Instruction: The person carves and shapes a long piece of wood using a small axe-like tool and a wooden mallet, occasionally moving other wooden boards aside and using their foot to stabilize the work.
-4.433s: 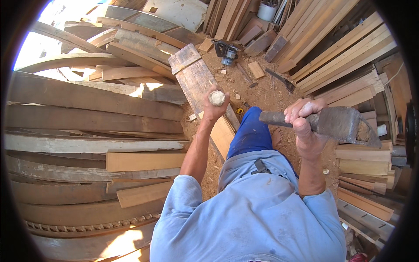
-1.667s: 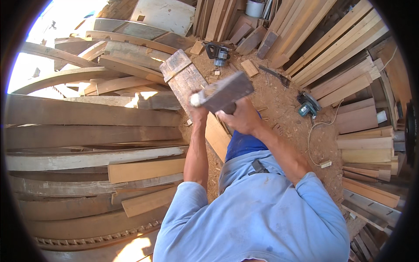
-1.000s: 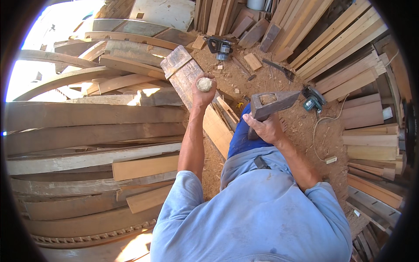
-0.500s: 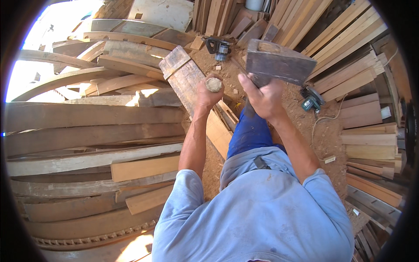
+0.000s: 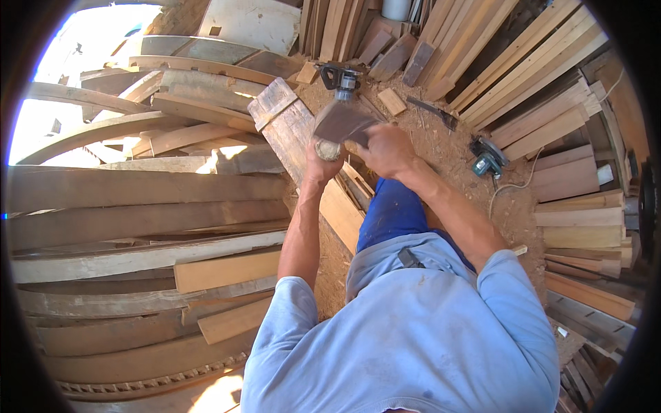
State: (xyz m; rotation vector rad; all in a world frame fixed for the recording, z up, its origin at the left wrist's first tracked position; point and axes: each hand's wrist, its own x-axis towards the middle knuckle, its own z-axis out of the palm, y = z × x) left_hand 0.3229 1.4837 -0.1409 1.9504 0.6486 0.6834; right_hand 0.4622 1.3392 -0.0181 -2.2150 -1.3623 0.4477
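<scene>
My left hand (image 5: 322,168) is wrapped round an upright chisel (image 5: 328,149). Only the pale, frayed round top of its handle shows; the blade is hidden beneath the fist. My right hand (image 5: 387,150) grips the short handle of a dark, blocky wooden mallet (image 5: 343,124), whose head is right at the chisel's top, blurred by motion. Under the hands lies a worn plank (image 5: 279,120) with a cleat across its far end. A light slotted timber (image 5: 357,180) shows beside my left wrist, partly covered by the hands and my blue-trousered leg.
A dark power tool (image 5: 340,79) lies on the shavings-strewn floor beyond the plank. A green circular saw (image 5: 487,160) with a cord sits to the right. A wood block (image 5: 392,101) lies ahead. Stacked boards (image 5: 151,182) fill the left; more timber (image 5: 575,227) lines the right.
My right hand has swung the mallet left and down, from above the floor on the right to the chisel's top. My left hand keeps its grip, slightly lower and further left.
</scene>
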